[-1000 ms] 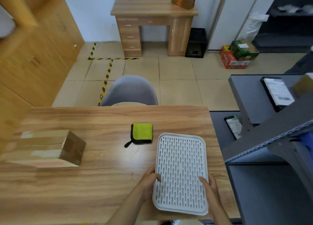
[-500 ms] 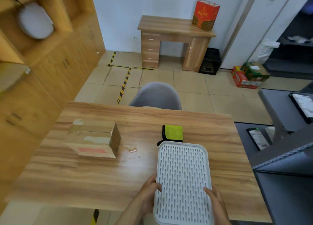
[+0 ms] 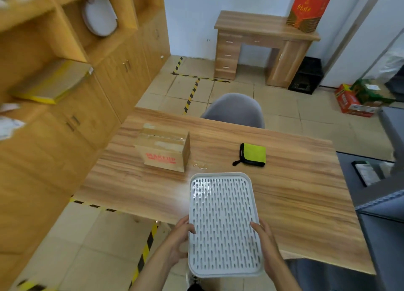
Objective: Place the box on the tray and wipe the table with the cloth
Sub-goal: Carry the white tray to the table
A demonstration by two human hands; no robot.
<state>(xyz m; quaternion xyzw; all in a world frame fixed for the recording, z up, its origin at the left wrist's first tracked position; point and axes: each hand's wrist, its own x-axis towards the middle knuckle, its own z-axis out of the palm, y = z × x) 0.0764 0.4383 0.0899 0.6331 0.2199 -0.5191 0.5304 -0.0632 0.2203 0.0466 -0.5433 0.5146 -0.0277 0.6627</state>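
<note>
A white slotted tray [image 3: 223,223] sits lengthwise at the near edge of the wooden table [image 3: 295,192], its near end hanging past the edge. My left hand [image 3: 178,241] grips its left rim and my right hand [image 3: 265,243] grips its right rim. A cardboard box [image 3: 164,149] with red print stands on the table at the far left, apart from the tray. A folded green cloth [image 3: 253,155] with black trim lies beyond the tray's far right corner.
A grey chair [image 3: 235,111] is tucked in at the table's far side. Wooden cabinets and shelves [image 3: 72,89] line the left. A grey bench [image 3: 380,203] with a phone stands to the right. A small spill [image 3: 200,166] glints between box and tray.
The view has swung left and back, so the box now appears nearer the middle. Both hands stay on the tray, which has slid toward the table's near edge.
</note>
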